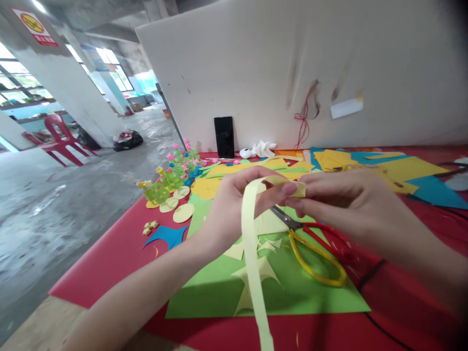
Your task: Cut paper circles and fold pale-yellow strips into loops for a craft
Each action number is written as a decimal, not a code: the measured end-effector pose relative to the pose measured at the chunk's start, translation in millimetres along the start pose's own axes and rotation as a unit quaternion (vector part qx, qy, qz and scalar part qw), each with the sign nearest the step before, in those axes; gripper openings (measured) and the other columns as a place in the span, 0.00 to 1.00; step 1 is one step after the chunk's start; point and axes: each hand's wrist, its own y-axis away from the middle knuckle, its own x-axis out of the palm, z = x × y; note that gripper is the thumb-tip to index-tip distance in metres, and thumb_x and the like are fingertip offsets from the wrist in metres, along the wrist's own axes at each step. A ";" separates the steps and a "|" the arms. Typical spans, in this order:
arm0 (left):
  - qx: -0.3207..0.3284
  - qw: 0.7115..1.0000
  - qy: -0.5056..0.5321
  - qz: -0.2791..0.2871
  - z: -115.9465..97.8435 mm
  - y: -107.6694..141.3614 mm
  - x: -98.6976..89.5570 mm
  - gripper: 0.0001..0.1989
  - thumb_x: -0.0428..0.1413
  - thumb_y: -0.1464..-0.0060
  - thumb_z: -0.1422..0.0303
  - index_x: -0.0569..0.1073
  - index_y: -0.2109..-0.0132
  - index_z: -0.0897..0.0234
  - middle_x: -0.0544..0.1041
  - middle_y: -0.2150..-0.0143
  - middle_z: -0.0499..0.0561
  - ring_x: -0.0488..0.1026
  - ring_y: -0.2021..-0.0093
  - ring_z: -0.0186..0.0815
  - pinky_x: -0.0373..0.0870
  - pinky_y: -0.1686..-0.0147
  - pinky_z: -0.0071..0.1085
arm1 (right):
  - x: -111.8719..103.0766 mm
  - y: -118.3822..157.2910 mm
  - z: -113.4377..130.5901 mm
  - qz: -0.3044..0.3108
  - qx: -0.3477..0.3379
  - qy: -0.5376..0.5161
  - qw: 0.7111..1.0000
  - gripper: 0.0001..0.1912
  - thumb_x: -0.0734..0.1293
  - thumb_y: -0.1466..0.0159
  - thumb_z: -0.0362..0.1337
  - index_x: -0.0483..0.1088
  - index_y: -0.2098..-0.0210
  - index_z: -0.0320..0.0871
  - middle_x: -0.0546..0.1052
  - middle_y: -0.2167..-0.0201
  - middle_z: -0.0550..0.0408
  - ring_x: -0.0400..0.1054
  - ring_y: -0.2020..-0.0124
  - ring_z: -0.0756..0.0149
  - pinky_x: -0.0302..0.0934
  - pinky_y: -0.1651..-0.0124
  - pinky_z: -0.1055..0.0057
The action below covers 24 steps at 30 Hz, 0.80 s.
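Note:
Between my two hands is a pale yellow paper strip (249,234), its long tail looping over my left hand and hanging down toward the table's front edge. My left hand (252,192) pinches the strip near its folded end. The fingertips of my right hand (329,192) close on that same end from the other side. Just below lies a pair of scissors (290,223) with one red and one yellow handle, on a green paper sheet (307,297). Pale yellow paper scraps (256,278) are scattered on the sheet under my hands.
Left on the red tabletop (109,273) are paper discs (183,213), small folded stars (149,226), a blue scrap (170,236) and paper flowers (164,178). A black phone (224,137) leans on the white board (256,73). Yellow sheets (409,168) and blue paper (438,190) lie right.

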 end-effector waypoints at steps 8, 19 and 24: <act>0.005 1.000 -0.012 0.007 -3.6 2.8 2.9 0.02 0.59 0.51 0.72 0.74 0.71 0.64 0.76 0.75 0.43 0.73 0.73 0.26 0.71 0.70 0.20 | -3.7 -0.5 -2.1 0.040 0.023 -0.066 0.997 0.16 0.66 0.42 0.42 0.67 0.83 0.45 0.67 0.81 0.60 0.64 0.74 0.69 0.54 0.75 0.73; 0.022 0.994 -0.108 -0.012 -3.0 0.5 -6.4 0.06 0.57 0.48 0.68 0.76 0.71 0.63 0.76 0.74 0.45 0.72 0.70 0.29 0.69 0.67 0.22 | -12.2 0.7 -1.7 0.089 0.052 -0.057 0.993 0.07 0.64 0.40 0.35 0.71 0.73 0.49 0.68 0.80 0.64 0.61 0.78 0.74 0.55 0.77 0.77; 0.015 0.994 -0.109 -0.004 -3.8 2.5 -3.6 0.04 0.59 0.50 0.68 0.77 0.70 0.62 0.76 0.74 0.45 0.72 0.70 0.29 0.69 0.68 0.23 | -10.0 -0.6 -0.9 0.071 0.051 -0.010 0.996 0.07 0.68 0.44 0.42 0.73 0.75 0.48 0.72 0.79 0.61 0.66 0.78 0.69 0.54 0.81 0.76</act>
